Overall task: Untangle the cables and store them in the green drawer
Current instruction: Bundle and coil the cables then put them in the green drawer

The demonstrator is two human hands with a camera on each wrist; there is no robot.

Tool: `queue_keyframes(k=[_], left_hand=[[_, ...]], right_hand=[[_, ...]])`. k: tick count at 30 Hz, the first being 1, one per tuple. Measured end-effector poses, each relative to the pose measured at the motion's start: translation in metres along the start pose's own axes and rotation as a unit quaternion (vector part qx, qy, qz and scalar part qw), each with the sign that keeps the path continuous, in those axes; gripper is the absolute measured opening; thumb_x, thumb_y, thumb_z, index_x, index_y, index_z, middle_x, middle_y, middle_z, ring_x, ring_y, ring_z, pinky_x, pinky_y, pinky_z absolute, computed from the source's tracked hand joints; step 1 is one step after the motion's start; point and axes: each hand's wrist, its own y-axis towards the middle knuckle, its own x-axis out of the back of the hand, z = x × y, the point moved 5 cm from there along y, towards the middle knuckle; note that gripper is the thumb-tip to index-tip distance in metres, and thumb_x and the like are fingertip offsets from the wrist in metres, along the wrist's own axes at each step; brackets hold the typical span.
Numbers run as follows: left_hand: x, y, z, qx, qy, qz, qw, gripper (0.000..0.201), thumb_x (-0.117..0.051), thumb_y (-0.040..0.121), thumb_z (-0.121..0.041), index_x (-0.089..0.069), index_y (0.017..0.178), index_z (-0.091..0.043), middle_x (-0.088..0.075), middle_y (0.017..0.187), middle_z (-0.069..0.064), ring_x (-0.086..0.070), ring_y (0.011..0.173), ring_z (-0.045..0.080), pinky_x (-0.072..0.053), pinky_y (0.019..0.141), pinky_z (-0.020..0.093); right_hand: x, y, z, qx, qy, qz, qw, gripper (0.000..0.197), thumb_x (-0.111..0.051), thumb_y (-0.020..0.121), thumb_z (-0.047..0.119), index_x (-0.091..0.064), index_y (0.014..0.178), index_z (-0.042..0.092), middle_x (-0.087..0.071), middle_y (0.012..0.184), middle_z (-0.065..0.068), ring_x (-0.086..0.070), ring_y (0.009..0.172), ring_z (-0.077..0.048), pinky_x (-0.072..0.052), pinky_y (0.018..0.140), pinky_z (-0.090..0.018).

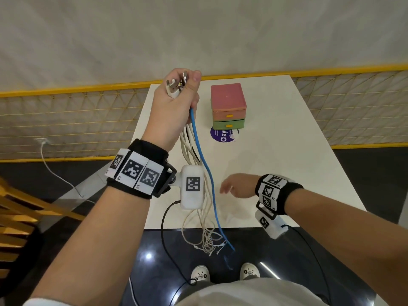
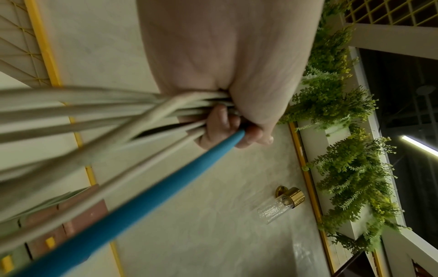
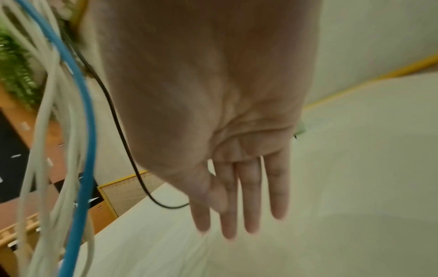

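Several cables (image 1: 194,151) are hanging from the clenching left hand (image 1: 174,102), plugs up.
Right hand (image 1: 234,187) is hovering flat, empty; next, separating the blue cable (image 1: 206,171); green drawer (image 1: 228,124) unopened.

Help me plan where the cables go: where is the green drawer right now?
In the head view, the green drawer sits closed at the bottom of the small pink-topped drawer unit on the white table, right of the raised left hand.

White, blue cables (image 1: 199,155) dangling; green drawer (image 1: 229,124) closed.
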Motion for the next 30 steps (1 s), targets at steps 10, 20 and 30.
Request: queue_keyframes(k=[10,20,30], left_hand=[[-0.023,-0.015,0.024,-0.007,0.081,0.026,0.996,0.016,-0.054,0.1,-0.028,-0.054,0.094,-0.013,-0.046,0.059,-0.005,-0.043,0.052,0.005,-0.039,0.052,0.017],[-0.017,-0.016,0.022,0.008,0.097,0.096,0.991,0.015,-0.06,0.096,-0.024,-0.059,0.106,-0.012,-0.066,0.08,0.006,-0.062,0.067,0.006,-0.047,0.067,0.02],[-0.036,-0.009,0.016,-0.088,0.272,0.199,0.937,0.032,-0.035,0.106,-0.019,-0.061,0.088,-0.01,-0.049,0.091,0.002,-0.048,0.082,-0.001,-0.034,0.078,0.009]], right_hand=[[0.091,-0.04,0.082,0.275,0.668,-0.04,0.69,0.027,-0.044,0.072,0.001,-0.058,0.095,0.006,-0.067,0.084,-0.007,-0.067,0.081,-0.021,-0.048,0.09,-0.035],[0.094,-0.045,0.086,0.129,0.486,-0.248,0.828,0.034,-0.045,0.096,0.018,-0.039,0.062,0.015,-0.03,0.046,0.003,-0.024,0.035,-0.008,-0.024,0.038,-0.017],[0.101,-0.059,0.08,0.094,0.542,-0.26,0.794,0.039,-0.042,0.092,0.006,-0.031,0.056,0.018,-0.029,0.042,0.006,-0.022,0.037,-0.011,-0.022,0.041,-0.019]])
